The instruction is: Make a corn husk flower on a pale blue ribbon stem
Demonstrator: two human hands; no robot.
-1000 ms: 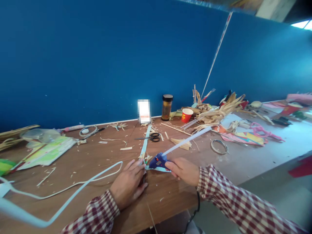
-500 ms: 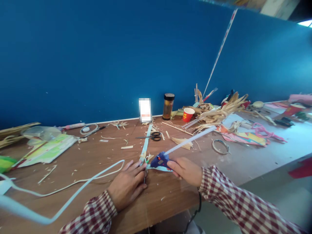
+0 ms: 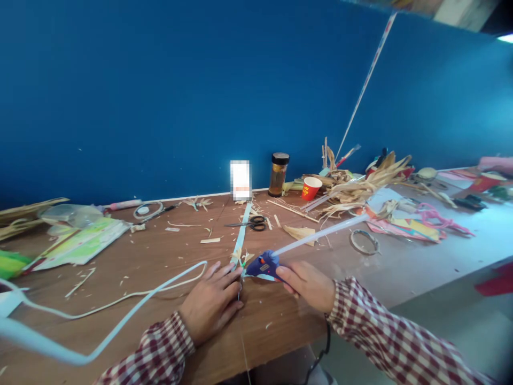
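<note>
My right hand is wrapped round the handle of a blue hot glue gun, with a long translucent glue stick jutting out of its back. The gun's tip points left, close to the fingertips of my left hand. That hand lies flat on the table, fingers stretched out, at the near end of a light blue strip. Pale husk scraps and a small green bit sit beside the fingertips. Scissors lie across the strip farther back.
A jar with a dark lid and a red paper cup stand near the blue wall. Dry husks are heaped to the right, by a tape-like ring. A pale blue band loops over the left side.
The glue gun's tip has shifted slightly left, nearer the left fingertips. My left hand stays flat in place, and the whole view has moved a little.
</note>
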